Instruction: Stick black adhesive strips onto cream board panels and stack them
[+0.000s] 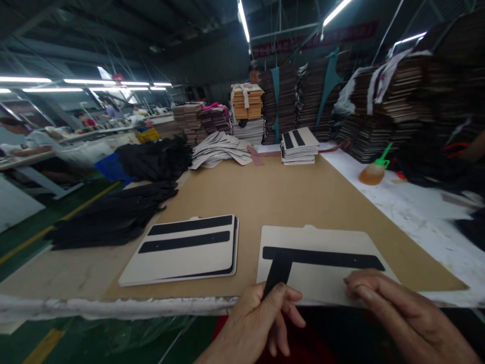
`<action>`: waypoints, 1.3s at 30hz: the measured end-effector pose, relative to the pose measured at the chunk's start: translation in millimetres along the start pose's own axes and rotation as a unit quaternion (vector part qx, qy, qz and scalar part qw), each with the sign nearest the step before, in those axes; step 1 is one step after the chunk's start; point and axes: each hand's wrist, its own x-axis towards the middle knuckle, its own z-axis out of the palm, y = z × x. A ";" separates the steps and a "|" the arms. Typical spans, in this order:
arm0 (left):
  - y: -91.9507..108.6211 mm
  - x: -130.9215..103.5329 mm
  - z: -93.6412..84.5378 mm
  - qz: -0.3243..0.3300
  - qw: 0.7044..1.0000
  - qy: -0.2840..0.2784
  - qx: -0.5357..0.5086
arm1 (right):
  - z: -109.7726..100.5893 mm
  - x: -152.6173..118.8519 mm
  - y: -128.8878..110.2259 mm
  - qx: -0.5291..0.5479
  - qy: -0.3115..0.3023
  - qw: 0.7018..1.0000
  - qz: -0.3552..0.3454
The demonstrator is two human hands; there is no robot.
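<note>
My left hand (261, 318) pinches a black strip (279, 270) between thumb and fingers at the table's front edge. The strip's far end overlaps a cream panel (322, 283) with a small tab on its back edge. Across that panel lies another black strip (326, 257). Over the panel's front right part is my right hand (394, 303), its fingers curled and pressed together; what they hold, if anything, is hidden. To the left rests a small stack of cream panels (182, 260), the top one bearing two black strips.
Brown board (280, 192) covers the table. Black fabric pieces (113, 217) are piled at left. Behind stand a fanned stack of panels (220, 149) and a neat striped stack (299, 146). A bottle of amber liquid with a green spout (373, 173) sits at right.
</note>
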 end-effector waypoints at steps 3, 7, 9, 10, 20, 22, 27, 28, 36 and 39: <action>-3.4 7.6 4.8 0.013 0.999 -0.026 -0.031 | 28.0 10.0 -31.5 0.063 -0.062 0.996 0.008; 1.8 9.9 16.3 0.009 0.998 -0.059 -0.026 | 56.5 11.2 -47.2 0.275 -0.143 0.948 0.070; 1.4 11.3 21.7 0.003 0.997 -0.077 -0.012 | 64.2 9.7 -51.1 0.371 -0.193 0.900 0.119; -0.4 12.3 23.5 0.004 0.996 -0.085 -0.008 | 65.4 9.9 -53.0 0.408 -0.191 0.881 0.143; -12.5 20.0 38.8 0.033 0.991 -0.117 0.063 | 37.9 7.8 -44.8 0.464 -0.070 0.864 0.184; -10.8 21.7 46.4 0.034 0.991 -0.116 0.052 | 39.9 -0.8 -37.8 0.466 -0.114 0.855 0.199; -7.0 21.9 54.6 0.038 0.987 -0.146 0.054 | 34.6 0.1 -38.3 0.451 -0.058 0.868 0.201; -5.0 21.2 53.2 0.052 0.983 -0.163 0.071 | 29.4 3.4 -41.0 0.442 -0.017 0.877 0.188; 6.1 47.2 22.5 0.374 0.808 0.105 0.444 | -47.0 32.1 -49.2 0.294 0.165 0.935 0.111; 3.1 65.1 13.6 0.310 0.749 0.167 0.561 | -70.9 47.0 -53.1 0.209 0.159 0.952 0.157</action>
